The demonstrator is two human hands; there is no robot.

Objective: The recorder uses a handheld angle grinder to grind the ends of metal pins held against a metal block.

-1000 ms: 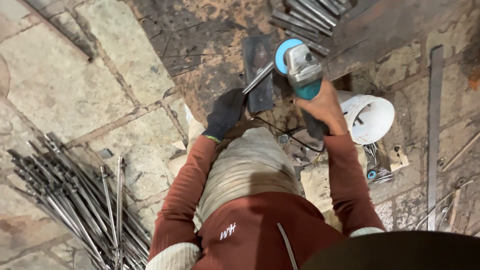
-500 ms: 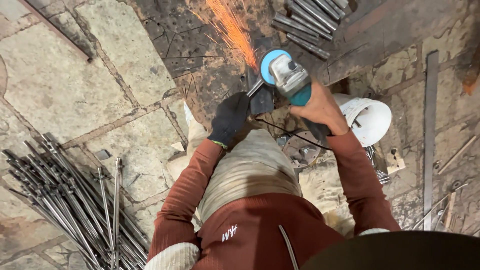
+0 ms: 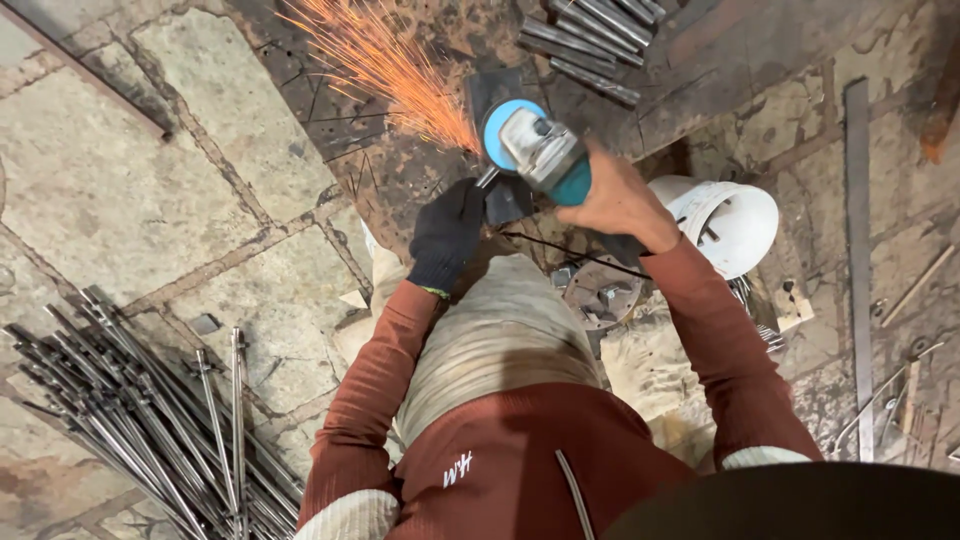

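Observation:
My right hand [image 3: 618,197] is bare and grips a teal and silver angle grinder [image 3: 535,148] with a blue disc guard. The disc bites into a thin steel rod [image 3: 488,177] over a dark metal plate [image 3: 502,95]. Orange sparks [image 3: 385,65] spray up and to the left. My left hand [image 3: 446,232] wears a black glove and holds the near end of the rod, just below the disc. A black cable [image 3: 560,250] runs from the grinder across my knee.
A bundle of long steel rods [image 3: 130,415] lies on the stone floor at lower left. Short cut bars [image 3: 590,40] are stacked at the top. A white bucket [image 3: 728,222] stands right of my right hand. A long flat steel strip [image 3: 858,250] lies at the right.
The grinder has come down onto the rod and the spray of sparks has grown from nothing to a wide fan going up-left. My left hand stays on the rod.

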